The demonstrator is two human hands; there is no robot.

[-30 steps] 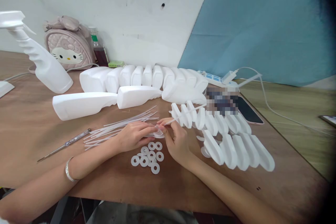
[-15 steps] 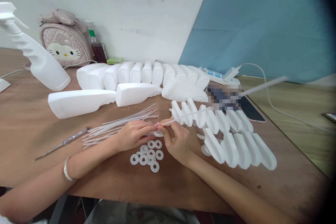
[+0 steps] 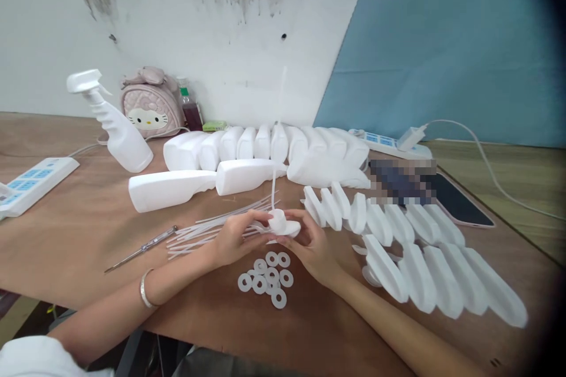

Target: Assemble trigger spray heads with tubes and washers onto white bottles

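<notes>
White wall (image 3: 198, 29) is shown across the top of the frame, covered at upper right by a blue sheet (image 3: 442, 53). Below, a brown worktop (image 3: 336, 330) is spread across the frame. White bottles (image 3: 227, 147) are laid in a row across its middle; a spray bottle (image 3: 128, 144) is stood at left, beside a pink bag (image 3: 152, 109). White plastic pieces (image 3: 418, 277) are lined up in two rows at right. At centre, a white sprayer head (image 3: 277, 222) is held above the worktop, pinched from the left by the left hand's (image 3: 239, 238) fingers and from the right by the right hand's (image 3: 316, 250). Upward from it a thin tube (image 3: 273, 191) is pointed. Loose tubes (image 3: 198, 232) are scattered behind the left hand, a screwdriver (image 3: 145, 247) is placed left of them, and white washers (image 3: 259, 284) are clustered nearest the front.
</notes>
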